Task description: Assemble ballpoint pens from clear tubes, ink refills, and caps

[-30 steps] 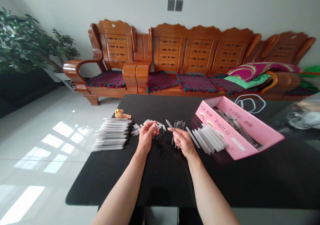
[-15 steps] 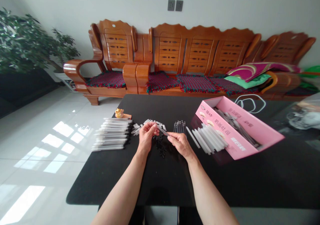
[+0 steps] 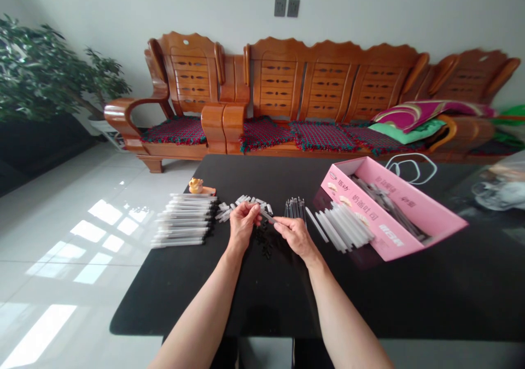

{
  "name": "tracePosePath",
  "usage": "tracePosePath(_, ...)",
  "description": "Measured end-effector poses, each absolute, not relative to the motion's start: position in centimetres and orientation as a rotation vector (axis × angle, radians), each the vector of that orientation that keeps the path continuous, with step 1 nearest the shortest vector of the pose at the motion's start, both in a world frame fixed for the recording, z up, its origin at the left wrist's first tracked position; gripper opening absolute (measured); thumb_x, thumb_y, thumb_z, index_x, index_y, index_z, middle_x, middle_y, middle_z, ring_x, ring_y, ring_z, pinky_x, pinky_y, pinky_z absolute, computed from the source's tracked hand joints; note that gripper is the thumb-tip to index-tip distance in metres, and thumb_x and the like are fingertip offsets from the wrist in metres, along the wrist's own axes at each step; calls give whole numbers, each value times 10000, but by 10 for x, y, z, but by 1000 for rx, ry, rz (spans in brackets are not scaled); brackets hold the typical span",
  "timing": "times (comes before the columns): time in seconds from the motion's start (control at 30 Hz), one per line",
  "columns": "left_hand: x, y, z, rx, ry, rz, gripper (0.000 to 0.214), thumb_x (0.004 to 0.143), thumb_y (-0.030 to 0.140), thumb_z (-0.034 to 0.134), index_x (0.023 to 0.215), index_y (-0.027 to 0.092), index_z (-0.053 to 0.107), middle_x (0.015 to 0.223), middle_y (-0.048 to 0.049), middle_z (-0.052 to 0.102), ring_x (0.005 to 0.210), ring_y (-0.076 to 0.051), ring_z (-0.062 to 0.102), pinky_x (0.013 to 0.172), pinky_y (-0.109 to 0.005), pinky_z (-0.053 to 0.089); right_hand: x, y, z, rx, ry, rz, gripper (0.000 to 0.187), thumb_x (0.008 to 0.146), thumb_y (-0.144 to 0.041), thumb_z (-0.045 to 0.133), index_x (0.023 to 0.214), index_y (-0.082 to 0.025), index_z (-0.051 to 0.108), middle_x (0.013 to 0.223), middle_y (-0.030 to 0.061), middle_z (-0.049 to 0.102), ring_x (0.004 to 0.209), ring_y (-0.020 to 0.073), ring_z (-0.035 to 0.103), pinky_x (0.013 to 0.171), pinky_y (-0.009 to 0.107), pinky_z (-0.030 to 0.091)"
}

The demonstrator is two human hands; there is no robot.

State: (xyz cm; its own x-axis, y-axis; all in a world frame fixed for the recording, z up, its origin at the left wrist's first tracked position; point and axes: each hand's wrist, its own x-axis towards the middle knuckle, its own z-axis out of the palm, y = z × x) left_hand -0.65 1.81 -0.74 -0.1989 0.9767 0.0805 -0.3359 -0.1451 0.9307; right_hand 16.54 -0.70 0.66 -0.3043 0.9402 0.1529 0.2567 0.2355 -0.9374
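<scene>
- Fingers [image 3: 247, 211] of the left hand [image 3: 241, 227] are curled closed near the middle of the table; whatever they pinch is hidden or too small to tell.
- Thumb and forefinger of the right hand [image 3: 294, 235] are closed on a slim grey pen refill [image 3: 267, 216], its tip pointing at the left fingers, just above small black parts [image 3: 262, 240].
- Refill looks light, stiff, thin and smooth, so likely slippery and easy to drop or snap if bent; best held by its shaft with the fingertips, close to the end being worked.
- Small white plastic pieces [image 3: 246, 200] lie just beyond the left hand; a bunch of dark refills [image 3: 294, 208] stands just beyond the right hand.
- Clear pen barrels [image 3: 182, 221] lie in a neat row to the left; looser barrels [image 3: 344, 228] lie to the right, against a pink cardboard box [image 3: 394, 232] holding grey refills [image 3: 381, 205].
- Black table [image 3: 254, 303] has its near edge well in front of the wrists; side reach is tight, with the piles close on both sides, and round barrels could roll toward an edge.
</scene>
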Motion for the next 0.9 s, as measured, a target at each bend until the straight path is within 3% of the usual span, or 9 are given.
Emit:
tracePosePath(0.13, -4, 17, -8, 930, 937, 1574, 281, 728, 371, 772, 786, 124, 652, 608, 9, 624, 489, -81, 561, 447, -179, 452, 166, -8, 2, -1061, -1487, 1418, 391, 871, -419, 563, 1056, -120, 732, 506, -81, 292, 451, 74, 224, 420, 222, 166)
tracePosePath(0.3, -3, 14, -5, 957, 920, 1577, 275, 737, 366, 764, 820, 124, 664, 619, 4, 630, 502, -86, 567, 470, -190, 463, 164, -9, 0, -981, -1322, 1570, 414, 830, -434, 615, 1041, -93, 719, 507, -100, 270, 424, 54, 188, 390, 205, 135)
tracePosePath(0.37, -3, 13, -3, 953, 936, 1566, 282, 730, 374, 766, 815, 127, 661, 600, 10, 618, 494, -88, 562, 471, -195, 463, 162, -9, 1, -988, -1380, 1502, 417, 837, -431, 604, 1048, -92, 724, 483, -92, 314, 412, 55, 235, 388, 200, 165)
tracePosePath(0.53, -21, 15, 2, 947, 1027, 1726, 285, 750, 395, 733, 823, 134, 644, 602, 18, 606, 486, -81, 550, 471, -188, 451, 164, -7, 3, -1098, -1416, 1118, 451, 870, -480, 560, 1072, -108, 716, 573, 4, 589, 426, 95, 443, 408, 219, 331)
tracePosePath(0.63, -52, 20, 10, 904, 1197, 1967, 323, 752, 378, 718, 956, 144, 631, 608, 33, 606, 485, -84, 556, 472, -185, 454, 170, -5, -1, -1202, -1329, 904, 435, 864, -498, 570, 996, -109, 715, 583, 12, 597, 438, 107, 469, 429, 228, 374)
tracePosePath(0.73, -95, 28, 18, 854, 1497, 2151, 291, 752, 395, 694, 871, 144, 610, 596, 33, 603, 478, -96, 561, 452, -193, 458, 172, -6, -5, -1246, -1377, 802, 384, 865, -485, 578, 893, -126, 713, 562, 7, 584, 474, 126, 515, 470, 234, 397)
tracePosePath(0.9, -164, 42, 21, 843, 1996, 2054, 254, 780, 360, 638, 898, 136, 622, 603, 17, 614, 495, -139, 600, 438, -221, 448, 169, -7, -7, -1247, -1442, 709, 334, 874, -449, 578, 821, -144, 701, 544, 4, 586, 519, 151, 568, 519, 241, 415)
